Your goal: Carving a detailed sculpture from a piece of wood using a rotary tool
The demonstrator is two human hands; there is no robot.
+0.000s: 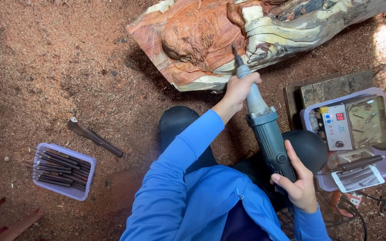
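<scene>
A long grey-blue rotary carving tool [268, 134] runs from my lap up toward a big carved block of red and pale wood [202, 40] lying on the ground. My left hand [240, 87] grips the tool's slim front neck, just behind the bit, which touches the block's lower edge. My right hand [298, 180] holds the thick rear body of the tool. The block bears a relief of a rounded, curly-textured figure.
Red sawdust covers the ground. A lilac tray [63, 172] of several dark chisels lies at left, a dark-handled tool [94, 137] beside it. At right a lilac tray [351, 134] holds a control box with a red display, a phone and cables.
</scene>
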